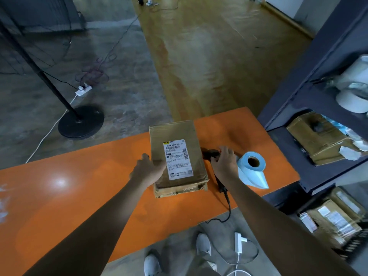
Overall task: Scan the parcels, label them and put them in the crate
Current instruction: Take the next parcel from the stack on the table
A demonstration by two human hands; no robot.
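Orange bench (59,186), seen from the head camera, left to right.

Left hand (146,172): its fingers (160,166) lie fairly straight on the top of the cardboard parcel (197,156) at its left edge, thumb spread apart. They press rather than grip. The parcel lies flat on the bench between the two hands, printed label (178,159) facing up.

Right hand (224,162): its fingers (216,156) are curled round the black scanner (209,153), which lies on the bench just right of the parcel. The cable (229,206) trails from below this hand over the near bench edge.

Blue label roll (252,166): just right of the right-hand fingers, loose tail spread toward the bench edge. Shelf rack (310,108), far right, holds further boxes.

Likely faults:
- With only a flat left hand steadying it, the parcel may slide or turn as the scanner is raised.
- The cable may catch the parcel's near right corner or the bench edge and jerk the aim off the barcode.
- The right wrist may knock the roll so that it rolls off.

Not resolved:
- No crate is in view.
- The scanner's window and trigger are hidden under the right hand.
- The label print is too small to read.
- Whether the left fingertips hook over the parcel's edge cannot be told.
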